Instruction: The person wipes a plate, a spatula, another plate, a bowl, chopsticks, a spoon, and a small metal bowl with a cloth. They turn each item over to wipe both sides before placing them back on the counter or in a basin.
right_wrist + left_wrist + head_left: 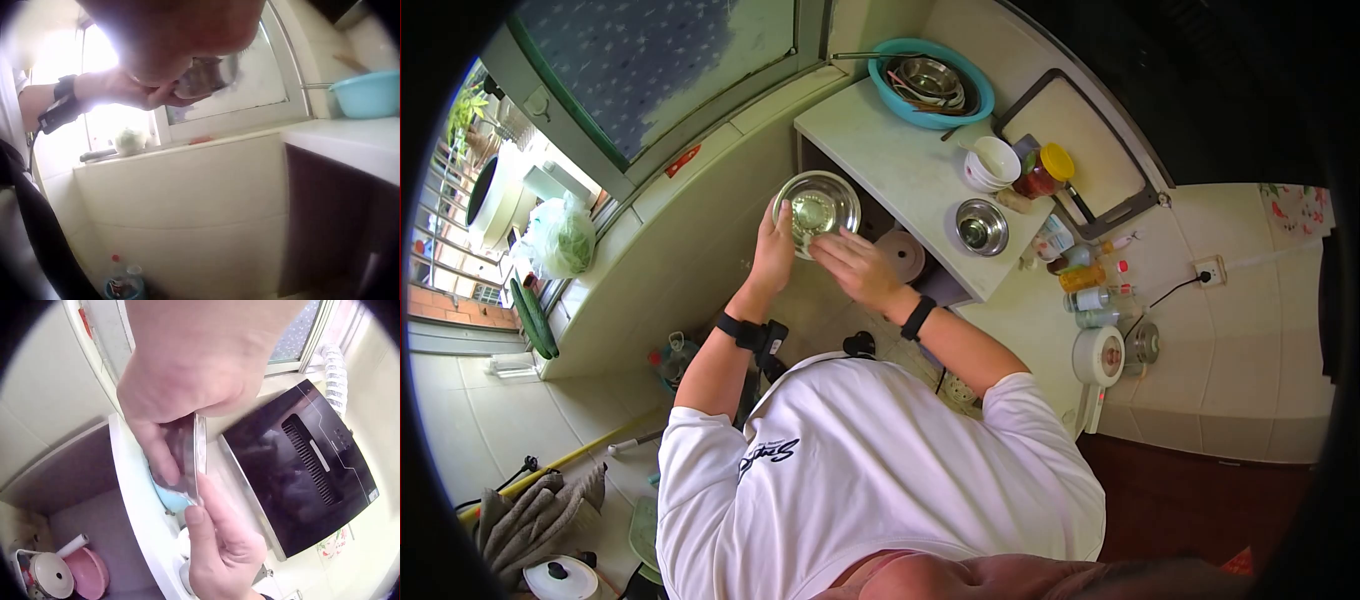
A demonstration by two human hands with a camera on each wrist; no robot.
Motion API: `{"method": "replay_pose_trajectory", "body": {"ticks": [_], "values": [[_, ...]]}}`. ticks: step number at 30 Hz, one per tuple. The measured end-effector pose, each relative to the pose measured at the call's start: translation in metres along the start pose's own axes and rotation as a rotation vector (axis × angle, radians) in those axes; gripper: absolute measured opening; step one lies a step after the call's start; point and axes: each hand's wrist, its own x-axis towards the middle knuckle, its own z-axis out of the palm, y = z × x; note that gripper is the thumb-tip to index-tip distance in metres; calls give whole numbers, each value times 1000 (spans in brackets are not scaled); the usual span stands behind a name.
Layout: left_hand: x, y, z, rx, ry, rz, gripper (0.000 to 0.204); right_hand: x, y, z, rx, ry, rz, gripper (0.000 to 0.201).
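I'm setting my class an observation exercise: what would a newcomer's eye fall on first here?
Probably the shiny metal bowl in the left hand and right hand, beyond the white shirt. Next, the bright blue basin at the counter's far end, then the yellow-lidded jar beside the white bowls.

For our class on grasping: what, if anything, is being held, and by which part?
A shiny round metal bowl: the left hand grips its side and rim; the right hand touches its rim.

Two hands [772,250], three metal bowls [982,228], one blue basin [882,92], one pink basin [90,575], one yellow-lidded jar [1057,162].
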Motion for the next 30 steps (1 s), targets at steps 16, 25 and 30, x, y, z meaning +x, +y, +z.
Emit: {"method": "replay_pose_trajectory", "body": {"ticks": [16, 25, 30], "values": [[-43, 39, 19, 78, -111, -234, 67, -12, 21, -2, -133, -53, -159, 26], [-27, 31, -19, -44, -95, -365, 58, -9, 9, 14, -76, -60, -207, 27], [-22, 57, -27, 339, -472, -641, 54, -26, 34, 5, -138, -109, -440, 24]]}}
